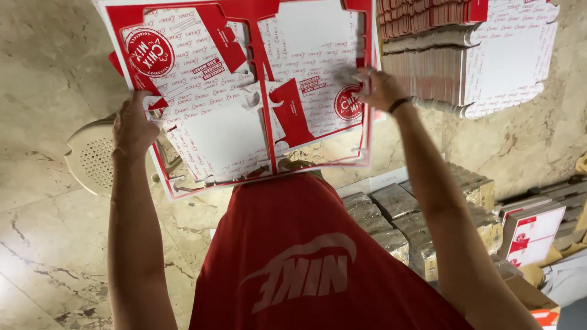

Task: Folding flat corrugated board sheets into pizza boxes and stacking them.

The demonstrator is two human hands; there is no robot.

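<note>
I hold up a large flat sheet of red-and-white printed cardboard (pixel 244 91) with die-cut box shapes in it. My left hand (pixel 131 125) grips the sheet's left edge. My right hand (pixel 379 88) is at the sheet's right edge, blurred with motion, fingers on the card. The sheet hangs in front of my red shirt (pixel 306 256), and parts of it show cut-out gaps with the floor behind.
A tall stack of the same flat printed sheets (pixel 465 55) stands at the upper right. Wrapped bundles (pixel 391 220) and more printed cards (pixel 535 235) lie at the right. A cream plastic stool (pixel 92 159) is behind the sheet at left on the marble floor (pixel 43 232).
</note>
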